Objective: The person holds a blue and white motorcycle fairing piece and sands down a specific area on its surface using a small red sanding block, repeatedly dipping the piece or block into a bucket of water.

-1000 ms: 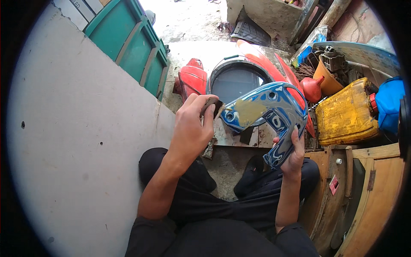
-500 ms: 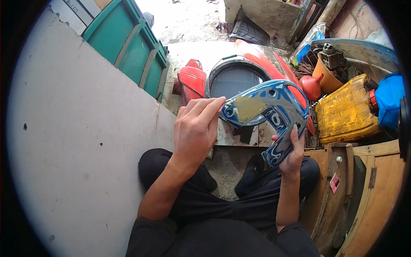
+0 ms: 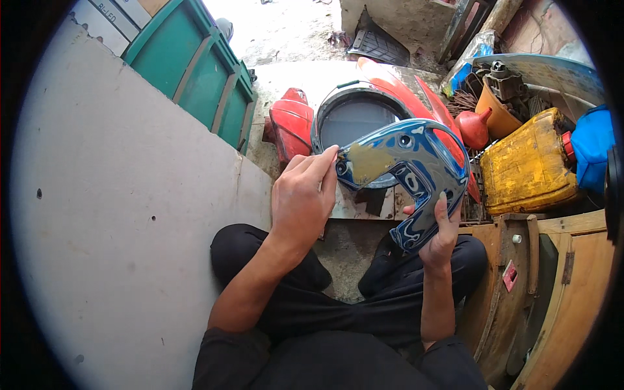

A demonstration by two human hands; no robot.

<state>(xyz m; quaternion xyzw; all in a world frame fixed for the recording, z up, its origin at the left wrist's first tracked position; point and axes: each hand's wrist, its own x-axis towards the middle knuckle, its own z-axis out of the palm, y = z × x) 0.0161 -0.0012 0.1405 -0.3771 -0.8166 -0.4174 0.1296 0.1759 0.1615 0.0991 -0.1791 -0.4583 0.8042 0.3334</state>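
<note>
A glossy blue-and-grey motorcycle body panel (image 3: 439, 169), curved like a hook, is held up in front of me. A dull tan patch covers part of its left arm. My right hand (image 3: 442, 234) grips the lower leg of the panel, thumb on the face and fingers mostly behind. At the left tip my left hand (image 3: 302, 188) is closed in a pinch on the panel's edge; its fingertips are partly hidden. Behind the panel stands a black bucket (image 3: 316, 130) of greyish water, its near rim partly covered by the panel.
Red body panels (image 3: 292, 123) lie around the bucket on a low pale platform (image 3: 279, 75). To the right are a yellow jerrycan (image 3: 530, 162), a red funnel (image 3: 473, 128) and an orange pot (image 3: 494, 107). A white wall (image 3: 130, 195) borders my left; wooden furniture (image 3: 585, 273) borders my right.
The panel has shifted slightly left and tilted a little, with my right hand moving along. My left hand stays at its left tip, its wrist turned slightly.
</note>
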